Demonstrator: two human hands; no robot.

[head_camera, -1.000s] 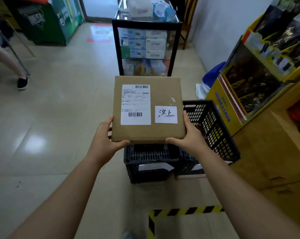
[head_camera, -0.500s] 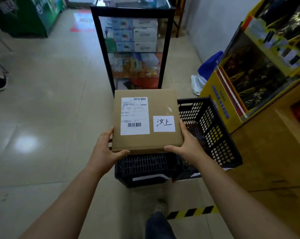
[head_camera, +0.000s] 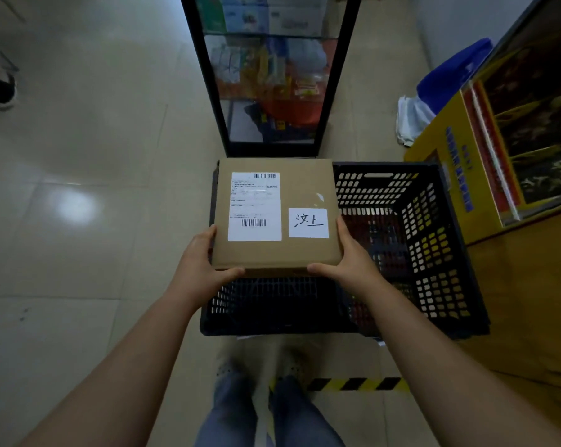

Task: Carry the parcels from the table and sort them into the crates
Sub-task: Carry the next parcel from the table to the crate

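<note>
A flat brown cardboard parcel (head_camera: 300, 191) with a white shipping label and a small handwritten white sticker is held level over the left black crate (head_camera: 272, 304). My left hand (head_camera: 205, 259) grips its near left corner, thumb on top. My right hand (head_camera: 350, 256) grips its near right corner the same way. A second black lattice crate (head_camera: 434, 240) stands right beside the first, on its right, and looks to hold nothing. The parcel hides most of the left crate's inside.
A black-framed glass display cabinet (head_camera: 272, 75) stands just behind the crates. A yellow display stand (head_camera: 466, 175) and a wooden counter (head_camera: 524, 301) are on the right. Yellow-black floor tape (head_camera: 353, 383) runs near my feet. Someone's shoe (head_camera: 3, 90) shows far left.
I have walked up to the crates and the view has tilted down. The parcel, still in both hands, has come lower and now hangs over the left crate.
</note>
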